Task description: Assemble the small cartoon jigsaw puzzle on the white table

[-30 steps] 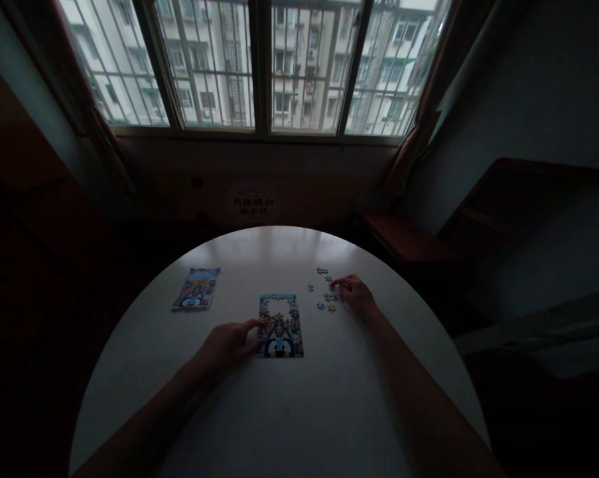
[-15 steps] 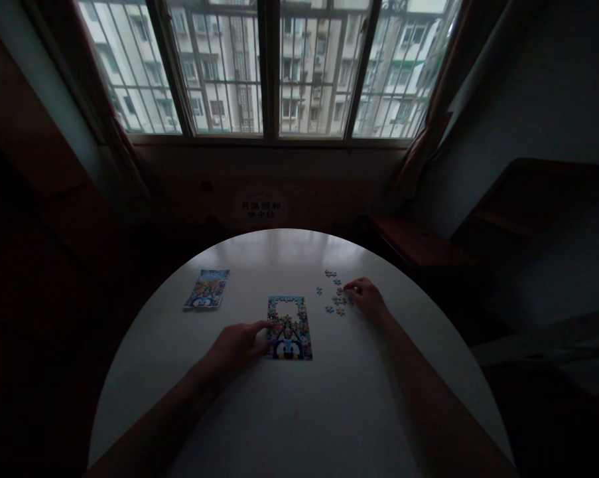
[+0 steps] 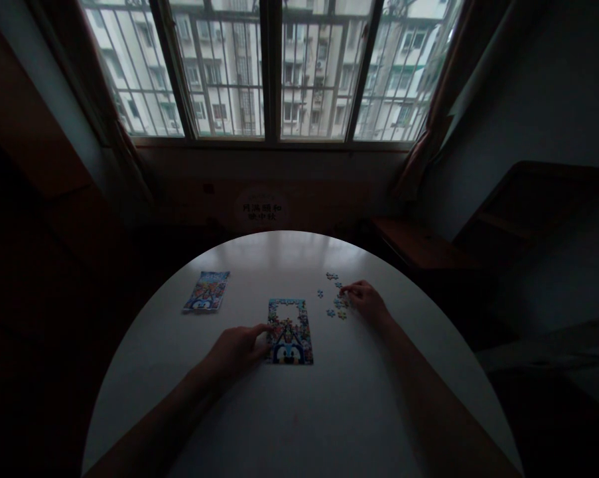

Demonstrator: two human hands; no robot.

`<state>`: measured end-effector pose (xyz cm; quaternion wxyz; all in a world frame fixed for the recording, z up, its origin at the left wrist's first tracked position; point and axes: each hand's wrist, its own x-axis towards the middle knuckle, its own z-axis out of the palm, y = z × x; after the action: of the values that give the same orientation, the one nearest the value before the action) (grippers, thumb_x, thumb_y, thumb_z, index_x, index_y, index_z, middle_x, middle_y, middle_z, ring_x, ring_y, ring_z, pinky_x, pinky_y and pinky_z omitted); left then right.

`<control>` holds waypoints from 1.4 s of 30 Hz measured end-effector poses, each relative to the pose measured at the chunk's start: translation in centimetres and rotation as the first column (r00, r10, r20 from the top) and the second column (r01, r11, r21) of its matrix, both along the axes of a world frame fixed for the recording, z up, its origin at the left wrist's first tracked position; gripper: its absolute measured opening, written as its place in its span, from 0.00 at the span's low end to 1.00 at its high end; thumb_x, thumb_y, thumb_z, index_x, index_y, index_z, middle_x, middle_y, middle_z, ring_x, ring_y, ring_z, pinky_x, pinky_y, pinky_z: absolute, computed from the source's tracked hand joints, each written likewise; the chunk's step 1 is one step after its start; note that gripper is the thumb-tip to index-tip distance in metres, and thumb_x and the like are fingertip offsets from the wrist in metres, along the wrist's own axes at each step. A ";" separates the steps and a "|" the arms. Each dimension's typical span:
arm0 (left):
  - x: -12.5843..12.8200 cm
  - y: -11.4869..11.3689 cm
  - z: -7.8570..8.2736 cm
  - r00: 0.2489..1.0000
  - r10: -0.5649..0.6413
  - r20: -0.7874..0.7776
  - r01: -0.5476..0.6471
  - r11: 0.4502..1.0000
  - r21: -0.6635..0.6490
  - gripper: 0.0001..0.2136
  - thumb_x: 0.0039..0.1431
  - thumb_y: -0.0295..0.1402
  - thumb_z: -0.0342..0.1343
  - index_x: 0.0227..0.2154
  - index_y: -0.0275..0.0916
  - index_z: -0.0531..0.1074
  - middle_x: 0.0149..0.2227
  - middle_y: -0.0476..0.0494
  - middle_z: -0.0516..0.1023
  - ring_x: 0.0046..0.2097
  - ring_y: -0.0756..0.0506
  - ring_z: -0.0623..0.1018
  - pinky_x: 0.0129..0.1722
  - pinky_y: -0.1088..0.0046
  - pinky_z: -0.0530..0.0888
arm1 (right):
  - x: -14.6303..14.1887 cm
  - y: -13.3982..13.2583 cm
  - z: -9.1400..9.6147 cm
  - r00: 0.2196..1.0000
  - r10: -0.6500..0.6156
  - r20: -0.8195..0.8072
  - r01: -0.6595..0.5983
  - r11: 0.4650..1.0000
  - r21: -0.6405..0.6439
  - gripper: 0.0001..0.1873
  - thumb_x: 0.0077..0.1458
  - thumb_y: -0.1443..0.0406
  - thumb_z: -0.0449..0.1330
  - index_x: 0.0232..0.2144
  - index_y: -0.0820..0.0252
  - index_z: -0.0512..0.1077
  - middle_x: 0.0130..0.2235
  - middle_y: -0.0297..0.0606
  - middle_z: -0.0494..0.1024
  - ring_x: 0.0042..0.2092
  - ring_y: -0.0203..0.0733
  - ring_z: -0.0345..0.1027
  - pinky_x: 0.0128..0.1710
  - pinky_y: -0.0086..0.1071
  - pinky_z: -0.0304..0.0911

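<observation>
A small colourful jigsaw puzzle (image 3: 290,332) lies in the middle of the round white table (image 3: 299,411), with a gap in its upper part. My left hand (image 3: 237,350) rests at the puzzle's left edge, fingertips touching it and loosely curled. Several loose puzzle pieces (image 3: 333,299) lie scattered to the right of it. My right hand (image 3: 365,299) is among those pieces, thumb and fingers pinched together at one of them; the dim light hides whether it is lifted.
A colourful printed card or packet (image 3: 207,291) lies on the table's left side. Behind the table are a barred window (image 3: 274,66), curtains at both sides, and dark wooden furniture (image 3: 418,245) to the right. The room is very dim.
My head has shifted slightly, so the table sits a little lower and to the right in view. Both hands stay where they were, the right one still at the loose pieces.
</observation>
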<state>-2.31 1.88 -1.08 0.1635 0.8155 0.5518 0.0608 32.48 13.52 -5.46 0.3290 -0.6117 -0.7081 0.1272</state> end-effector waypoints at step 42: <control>-0.5 0.3 -0.9 1.000 -0.017 0.003 0.017 1.000 0.024 0.19 0.59 0.44 0.46 0.53 0.49 0.67 0.25 0.50 0.73 0.27 0.49 0.71 0.29 0.75 0.62 | -0.3 -0.3 0.5 0.997 -0.073 -0.010 0.073 0.997 0.014 0.12 0.49 0.64 0.55 0.31 0.61 0.78 0.33 0.39 0.73 0.31 0.37 0.66 0.36 0.31 0.62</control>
<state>-2.78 2.21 -2.02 0.1552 0.8219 0.5440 0.0675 32.14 13.19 -4.92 0.3412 -0.6343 -0.6845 0.1128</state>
